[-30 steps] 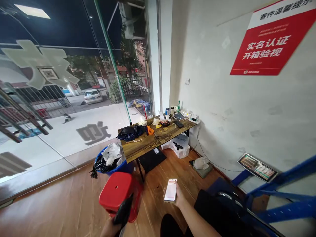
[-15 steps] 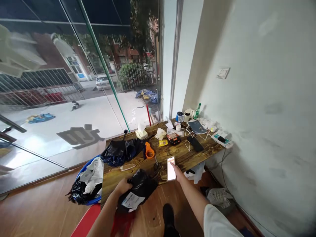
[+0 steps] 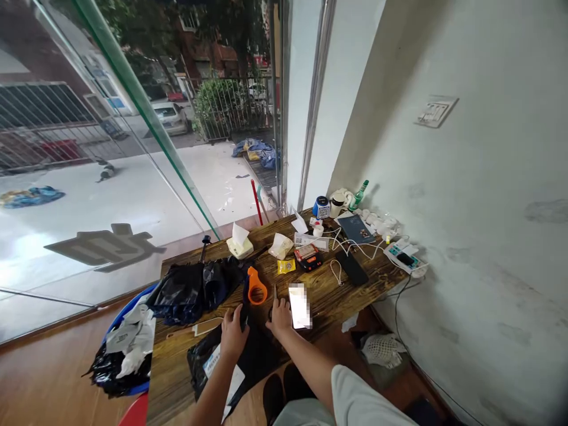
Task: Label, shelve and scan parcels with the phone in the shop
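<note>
A black plastic mailing bag [image 3: 257,357] with a white label lies across the front edge of the wooden table. My left hand [image 3: 234,336] is closed on its upper left part, the fingertips partly hidden. To the right, my right hand [image 3: 280,318] has its fingers closed over the handles of a pair of scissors [image 3: 275,292]. Only the scissors' blades show, pointing away from me. Right beside that hand lies a phone [image 3: 299,306] with a bright screen. An orange tape dispenser [image 3: 256,288] sits just beyond both hands.
Black plastic bags [image 3: 186,290] are piled at the table's left, above a blue bin [image 3: 128,313] full of wrappers. Tissues [image 3: 240,242], a black-orange device [image 3: 307,258], a dark phone [image 3: 352,267] and white cables occupy the back and right. A glass pane stands behind.
My right hand has left the phone and moved left onto the scissors. My left hand has shifted up along the bag, which now lies further onto the table. The view has moved closer.
</note>
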Demonstrator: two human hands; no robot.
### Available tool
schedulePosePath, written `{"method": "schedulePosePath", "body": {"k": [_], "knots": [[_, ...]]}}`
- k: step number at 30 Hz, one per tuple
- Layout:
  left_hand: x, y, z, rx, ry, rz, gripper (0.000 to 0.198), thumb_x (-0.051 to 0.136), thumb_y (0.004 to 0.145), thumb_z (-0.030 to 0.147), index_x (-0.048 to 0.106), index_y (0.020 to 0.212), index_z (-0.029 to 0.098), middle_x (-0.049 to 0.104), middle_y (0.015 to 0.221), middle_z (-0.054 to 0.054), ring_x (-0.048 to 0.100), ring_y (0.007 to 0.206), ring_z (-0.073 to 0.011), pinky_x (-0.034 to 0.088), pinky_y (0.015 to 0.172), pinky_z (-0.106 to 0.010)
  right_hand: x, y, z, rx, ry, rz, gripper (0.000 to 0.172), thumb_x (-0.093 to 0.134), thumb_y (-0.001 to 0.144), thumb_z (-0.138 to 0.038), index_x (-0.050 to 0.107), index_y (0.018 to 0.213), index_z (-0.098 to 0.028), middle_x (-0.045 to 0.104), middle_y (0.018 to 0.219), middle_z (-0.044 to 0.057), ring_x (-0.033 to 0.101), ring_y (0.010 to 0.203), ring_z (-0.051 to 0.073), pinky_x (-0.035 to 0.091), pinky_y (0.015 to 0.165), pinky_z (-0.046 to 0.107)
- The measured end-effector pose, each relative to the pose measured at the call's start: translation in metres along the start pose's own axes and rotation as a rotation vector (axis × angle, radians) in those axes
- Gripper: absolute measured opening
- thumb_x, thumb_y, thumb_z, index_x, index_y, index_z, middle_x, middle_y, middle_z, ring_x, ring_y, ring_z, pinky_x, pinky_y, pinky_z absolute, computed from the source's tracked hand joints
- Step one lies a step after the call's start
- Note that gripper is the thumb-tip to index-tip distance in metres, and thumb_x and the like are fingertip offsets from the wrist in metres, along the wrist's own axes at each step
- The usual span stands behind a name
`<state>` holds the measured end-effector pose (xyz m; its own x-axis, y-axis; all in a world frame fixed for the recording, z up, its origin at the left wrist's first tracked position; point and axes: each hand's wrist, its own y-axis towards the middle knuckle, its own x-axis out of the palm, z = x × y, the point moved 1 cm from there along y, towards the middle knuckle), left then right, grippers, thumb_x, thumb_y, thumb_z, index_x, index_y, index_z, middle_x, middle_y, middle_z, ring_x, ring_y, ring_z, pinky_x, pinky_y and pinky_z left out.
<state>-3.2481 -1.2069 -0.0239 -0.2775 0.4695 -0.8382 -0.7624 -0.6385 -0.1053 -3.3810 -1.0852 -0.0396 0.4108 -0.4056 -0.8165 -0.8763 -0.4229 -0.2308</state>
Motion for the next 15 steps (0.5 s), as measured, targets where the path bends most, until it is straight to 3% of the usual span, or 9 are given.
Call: {"method": "schedulePosePath", "body": {"k": [3, 5, 7, 11, 13, 15], "knots": [[0.007, 0.03, 0.015, -0.069, 0.069, -0.084, 0.06, 0.05, 0.082, 0.024, 0.037, 0.14, 0.023, 0.035, 0.127, -0.016, 0.033, 0.128, -0.0331, 0.031, 0.103, -0.041, -0.034, 0.031, 0.0, -0.112, 0.022, 0.091, 0.061, 0.07, 0.058, -0.014, 0.05, 0.116, -0.017, 0.043, 0.122, 0.013, 0.039, 0.114, 0.026, 0.037, 0.1, 0.042], [0.015, 0.049, 0.025, -0.134, 0.093, -0.143, 0.061, 0.05, 0.082, 0.028, 0.036, 0.141, 0.026, 0.039, 0.118, -0.016, 0.043, 0.118, -0.0332, 0.036, 0.097, -0.04, -0.079, 0.057, 0.006, -0.201, 0.061, 0.197, 0.049, 0.064, 0.07, -0.025, 0.051, 0.116, -0.019, 0.046, 0.119, 0.009, 0.039, 0.114, 0.021, 0.034, 0.104, 0.038], [0.026, 0.067, 0.036, -0.181, 0.086, -0.181, 0.06, 0.05, 0.083, 0.032, 0.036, 0.141, 0.027, 0.042, 0.11, -0.014, 0.05, 0.107, -0.031, 0.039, 0.092, -0.039, -0.139, 0.09, 0.024, -0.214, 0.107, 0.35, 0.038, 0.052, 0.08, -0.032, 0.051, 0.115, -0.017, 0.049, 0.116, 0.009, 0.04, 0.112, 0.018, 0.032, 0.106, 0.034], [0.051, 0.099, 0.067, -0.173, 0.058, -0.139, 0.052, 0.047, 0.086, 0.031, 0.043, 0.136, 0.02, 0.044, 0.108, -0.012, 0.052, 0.101, -0.0257, 0.04, 0.092, -0.034, -0.272, 0.178, 0.093, -0.001, 0.188, 0.652, 0.04, 0.036, 0.088, -0.035, 0.049, 0.113, -0.007, 0.05, 0.116, 0.016, 0.04, 0.113, 0.018, 0.028, 0.108, 0.035], [0.061, 0.112, 0.091, -0.14, 0.019, -0.076, 0.049, 0.044, 0.087, 0.027, 0.043, 0.135, 0.017, 0.047, 0.11, -0.011, 0.051, 0.103, -0.0226, 0.04, 0.094, -0.032, -0.323, 0.23, 0.129, 0.081, 0.208, 0.634, 0.035, 0.038, 0.088, -0.029, 0.053, 0.11, -0.007, 0.054, 0.111, 0.015, 0.045, 0.104, 0.015, 0.033, 0.104, 0.034], [0.069, 0.121, 0.119, -0.144, 0.002, 0.025, 0.05, 0.045, 0.083, 0.021, 0.043, 0.134, 0.017, 0.046, 0.12, -0.011, 0.048, 0.111, -0.0229, 0.037, 0.099, -0.033, -0.353, 0.279, 0.155, 0.141, 0.221, 0.513, 0.024, 0.05, 0.084, -0.028, 0.059, 0.093, -0.008, 0.059, 0.094, 0.009, 0.051, 0.089, 0.01, 0.04, 0.095, 0.031]]}}
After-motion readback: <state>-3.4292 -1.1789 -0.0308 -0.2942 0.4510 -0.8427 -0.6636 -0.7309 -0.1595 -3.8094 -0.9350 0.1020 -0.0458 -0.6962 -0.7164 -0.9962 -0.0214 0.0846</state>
